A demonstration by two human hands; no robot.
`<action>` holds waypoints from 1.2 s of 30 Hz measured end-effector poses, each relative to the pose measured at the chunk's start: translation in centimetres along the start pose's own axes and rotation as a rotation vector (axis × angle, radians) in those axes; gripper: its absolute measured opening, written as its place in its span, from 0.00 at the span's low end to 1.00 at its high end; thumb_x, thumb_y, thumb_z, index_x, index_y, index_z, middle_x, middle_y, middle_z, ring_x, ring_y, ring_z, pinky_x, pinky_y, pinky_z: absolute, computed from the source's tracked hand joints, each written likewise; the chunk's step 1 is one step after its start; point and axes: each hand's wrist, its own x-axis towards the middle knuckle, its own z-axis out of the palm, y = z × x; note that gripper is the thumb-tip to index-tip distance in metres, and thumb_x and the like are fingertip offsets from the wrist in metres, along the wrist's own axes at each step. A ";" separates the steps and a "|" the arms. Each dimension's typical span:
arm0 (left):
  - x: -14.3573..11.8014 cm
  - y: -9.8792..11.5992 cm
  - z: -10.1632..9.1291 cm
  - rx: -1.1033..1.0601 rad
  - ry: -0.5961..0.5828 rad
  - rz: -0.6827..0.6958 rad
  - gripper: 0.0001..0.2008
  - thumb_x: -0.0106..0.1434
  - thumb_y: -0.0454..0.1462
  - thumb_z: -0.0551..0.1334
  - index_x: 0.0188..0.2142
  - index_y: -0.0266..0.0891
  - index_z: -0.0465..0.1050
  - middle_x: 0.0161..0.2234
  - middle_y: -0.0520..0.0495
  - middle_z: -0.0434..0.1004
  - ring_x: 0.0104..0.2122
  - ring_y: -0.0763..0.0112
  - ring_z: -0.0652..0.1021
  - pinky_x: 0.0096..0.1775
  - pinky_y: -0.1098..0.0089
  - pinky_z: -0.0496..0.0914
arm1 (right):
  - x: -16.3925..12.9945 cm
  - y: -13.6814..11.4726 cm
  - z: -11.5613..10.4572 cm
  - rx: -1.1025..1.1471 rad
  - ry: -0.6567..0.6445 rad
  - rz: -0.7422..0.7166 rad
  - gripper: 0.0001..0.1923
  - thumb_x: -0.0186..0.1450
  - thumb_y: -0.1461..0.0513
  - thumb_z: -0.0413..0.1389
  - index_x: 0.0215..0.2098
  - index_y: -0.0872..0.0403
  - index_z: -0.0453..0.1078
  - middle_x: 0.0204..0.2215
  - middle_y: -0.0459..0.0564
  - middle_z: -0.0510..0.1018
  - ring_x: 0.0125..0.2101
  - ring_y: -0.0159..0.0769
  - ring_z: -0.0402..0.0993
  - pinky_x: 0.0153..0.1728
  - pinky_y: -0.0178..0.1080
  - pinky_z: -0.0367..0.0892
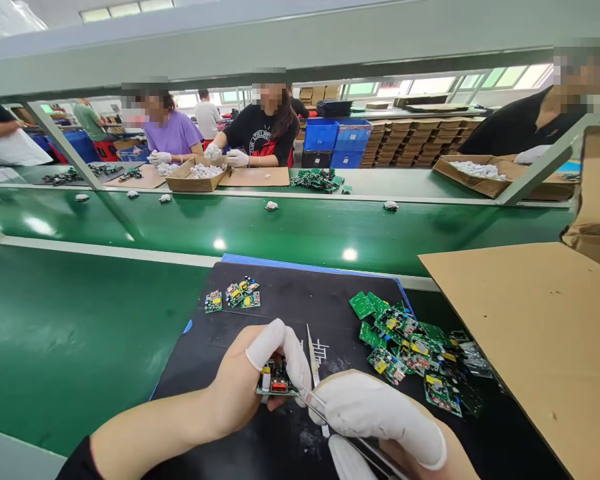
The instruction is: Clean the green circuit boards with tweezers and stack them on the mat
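Note:
Between the thumb and fingers of my left hand (pixel 240 363) is a small green circuit board (pixel 275 380) with a red and a white component facing me. White finger cots cover some of the fingers. My right hand (pixel 375 413), also in finger cots, is closed around metal tweezers (pixel 313 407). The tweezer tips reach the board's right edge. Just beyond the right fingers, a thin pale pointed tool (pixel 311 350) lies on the black mat (pixel 190 373). Part of it is hidden behind my right hand.
A pile of circuit boards (pixel 410 347) lies right on the mat, beside a cardboard sheet (pixel 530 320). Several more boards (pixel 250 301) sit at the back left. Beyond runs a green conveyor belt (pixel 310 230) carrying small white-topped pieces. Co-workers sit across it; a metal beam (pixel 280 40) crosses overhead.

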 end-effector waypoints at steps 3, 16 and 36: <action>0.0 -0.2 -0.3 0.023 -0.007 -0.011 0.25 0.54 0.55 0.65 0.18 0.38 0.62 0.15 0.53 0.61 0.13 0.78 0.61 0.12 0.77 0.49 | -0.9 0.5 0.2 -0.025 -0.070 0.087 0.11 0.68 0.64 0.51 0.38 0.47 0.75 0.27 0.48 0.81 0.29 0.37 0.81 0.26 0.32 0.77; -0.3 -0.5 -0.4 0.149 -0.039 -0.004 0.28 0.57 0.58 0.60 0.16 0.39 0.60 0.15 0.49 0.63 0.15 0.74 0.63 0.15 0.73 0.54 | 1.2 -2.8 -0.1 -0.008 0.016 0.101 0.13 0.65 0.69 0.53 0.40 0.45 0.73 0.28 0.46 0.81 0.26 0.35 0.80 0.24 0.30 0.76; 0.0 -0.8 -0.3 0.111 0.005 0.011 0.27 0.59 0.54 0.61 0.14 0.37 0.63 0.14 0.50 0.63 0.14 0.75 0.64 0.17 0.72 0.56 | 0.8 -1.2 0.7 0.035 0.017 0.126 0.00 0.61 0.62 0.59 0.32 0.49 0.72 0.27 0.48 0.79 0.27 0.35 0.78 0.31 0.33 0.74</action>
